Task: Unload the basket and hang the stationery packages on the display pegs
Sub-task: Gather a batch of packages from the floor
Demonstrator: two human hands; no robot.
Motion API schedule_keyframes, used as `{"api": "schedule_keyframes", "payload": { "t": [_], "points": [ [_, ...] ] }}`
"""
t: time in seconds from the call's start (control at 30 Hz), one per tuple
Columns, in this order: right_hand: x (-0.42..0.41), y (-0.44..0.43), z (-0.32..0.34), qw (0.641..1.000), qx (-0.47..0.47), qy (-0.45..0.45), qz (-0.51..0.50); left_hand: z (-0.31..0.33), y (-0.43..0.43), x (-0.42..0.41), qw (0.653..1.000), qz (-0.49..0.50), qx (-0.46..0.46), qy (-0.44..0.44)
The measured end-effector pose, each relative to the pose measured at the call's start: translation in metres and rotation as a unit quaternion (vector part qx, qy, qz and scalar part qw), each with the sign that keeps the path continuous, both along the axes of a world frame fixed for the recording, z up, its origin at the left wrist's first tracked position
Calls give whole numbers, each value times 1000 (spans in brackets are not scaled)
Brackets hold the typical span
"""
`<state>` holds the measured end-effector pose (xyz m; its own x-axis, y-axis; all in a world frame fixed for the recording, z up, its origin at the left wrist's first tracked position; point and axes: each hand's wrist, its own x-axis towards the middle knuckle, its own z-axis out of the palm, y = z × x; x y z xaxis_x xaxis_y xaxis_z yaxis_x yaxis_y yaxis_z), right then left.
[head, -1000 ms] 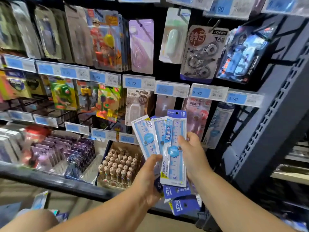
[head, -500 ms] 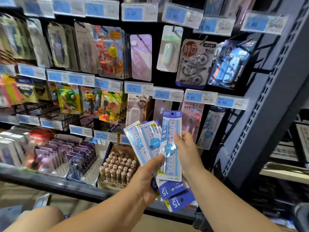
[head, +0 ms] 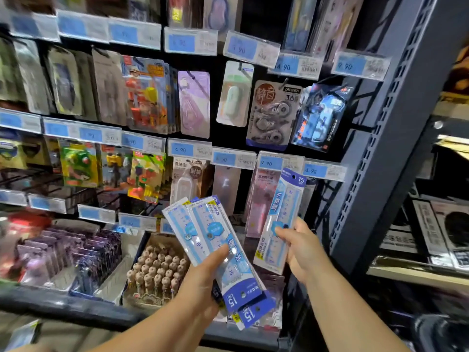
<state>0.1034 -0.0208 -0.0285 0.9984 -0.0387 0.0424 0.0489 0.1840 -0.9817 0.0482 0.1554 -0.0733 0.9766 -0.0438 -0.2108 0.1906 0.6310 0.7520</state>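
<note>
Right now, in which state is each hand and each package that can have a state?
Single ruler package: upright, hang hole on top, not yet on a peg.
Right hand: pinches that package at its middle.
Fanned ruler packages: spread out, blue headers at the bottom.
Left hand: grips them.
Correction tape three-pack: hanging on a peg.

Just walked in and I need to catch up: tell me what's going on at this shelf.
A person is stocking a shop's stationery wall. The left hand holds a fanned stack of ruler packs in its grip. The right hand holds a single ruler pack upright, its hang hole at the top, raised in front of the price tags in the lower right part of the display. That pack is not yet hung.
</note>
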Motion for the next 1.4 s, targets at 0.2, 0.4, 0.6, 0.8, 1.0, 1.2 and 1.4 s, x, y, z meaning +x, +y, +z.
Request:
{"api": "schedule_keyframes", "payload": {
  "t": [0.2,0.4,0.6,0.8,1.0,1.2,1.4],
  "points": [
    [11,-31,-17,998,-67,7,-21,-1,-9,6,1000,8,0,14],
    [21,-42,-27,992,-95,3,-77,-1,-25,12,1000,-5,-10,23],
    [35,-50,-27,988,-77,-17,-130,5,-35,16,1000,-23,-5,15],
    [50,-50,-29,981,-85,-12,-176,9,-39,19,999,-30,-6,15],
    [62,-50,-32,968,-126,-14,-218,7,-40,22,1000,-27,3,12],
    [68,-43,-32,923,-256,21,-287,4,-42,23,999,-32,10,3],
    [37,-15,-10,920,-315,-68,-225,-1,-41,23,999,-42,9,-1]
  ]
}}
